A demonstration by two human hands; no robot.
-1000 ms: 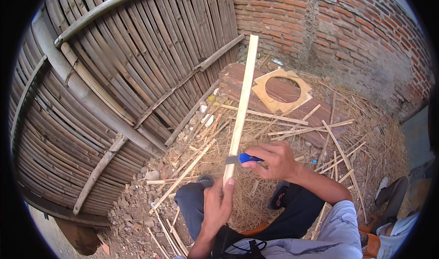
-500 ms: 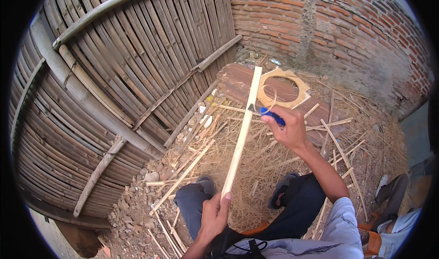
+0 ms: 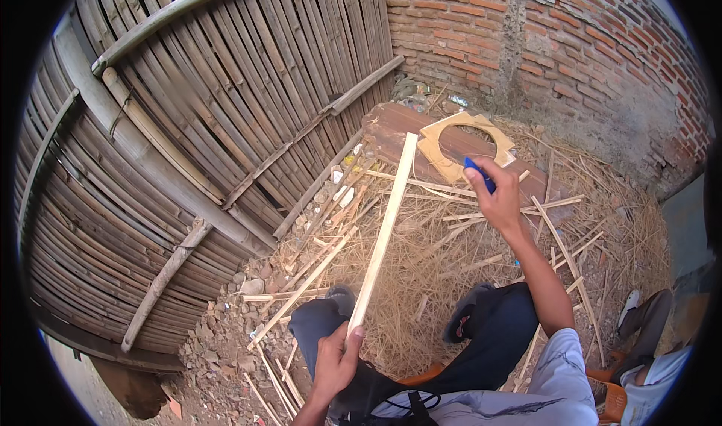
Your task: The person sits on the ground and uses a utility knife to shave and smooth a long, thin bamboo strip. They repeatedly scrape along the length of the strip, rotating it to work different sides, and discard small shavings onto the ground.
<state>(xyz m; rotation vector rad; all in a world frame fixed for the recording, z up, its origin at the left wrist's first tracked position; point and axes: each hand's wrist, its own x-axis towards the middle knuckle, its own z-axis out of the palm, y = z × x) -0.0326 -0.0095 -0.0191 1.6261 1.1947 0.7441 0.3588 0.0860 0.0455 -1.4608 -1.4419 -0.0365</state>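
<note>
My left hand point(image 3: 335, 360) grips the near end of a long, pale wooden strip point(image 3: 386, 234), which slants up and away from my knee. My right hand point(image 3: 499, 204) is closed around the blue handle of a knife point(image 3: 480, 175), held to the right of the strip and apart from it. The knife's blade cannot be made out now. A thin curl of shaving hangs near the strip's far end. Beyond my right hand, a flat tan board with a round hole point(image 3: 440, 154) lies on a reddish-brown panel point(image 3: 387, 129).
Straw and shavings point(image 3: 429, 275) cover the ground between my feet, with several cut sticks point(image 3: 560, 238) on both sides. A bamboo fence point(image 3: 248, 87) rises on the left, a brick wall point(image 3: 451, 27) behind. Another person's leg point(image 3: 648, 317) shows at the lower right.
The knife has come off the strip and moved right and slightly up with my right hand. The strip's far end has dropped a little toward me, and my left hand has shifted slightly left and down.
</note>
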